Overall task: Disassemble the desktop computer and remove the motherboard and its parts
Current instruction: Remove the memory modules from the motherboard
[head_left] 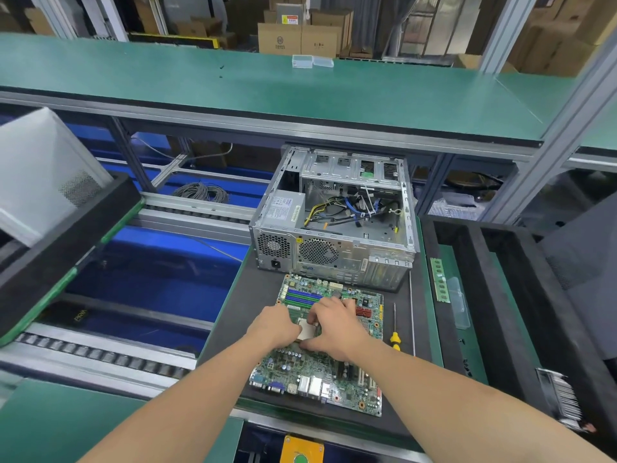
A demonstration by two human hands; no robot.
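CPU [307,329]: right hand [337,329] pinches 12, 6 o'clock edges
left hand [275,324]: 9 o'clock edge, grip unclear
motherboard [300,372]: keep flat; lift straight up

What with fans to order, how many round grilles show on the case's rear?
2: smaller grille at the rear panel's left, larger grille beside it. None seems hidden.

Light was even and fairly bright, falling from overhead. The green shelf [267,85] was lit flat, with no hard glare. Shadows were soft: a faint one under the right hand [334,325] on the motherboard [300,372], deeper gloom inside the open case [350,259] (its bare metal gave a dull sheen). The processor [306,330] pinched in that hand shone pale. The wide lens bowed straight rails at the edges, and the far boxes [280,41] looked soft and smeared.
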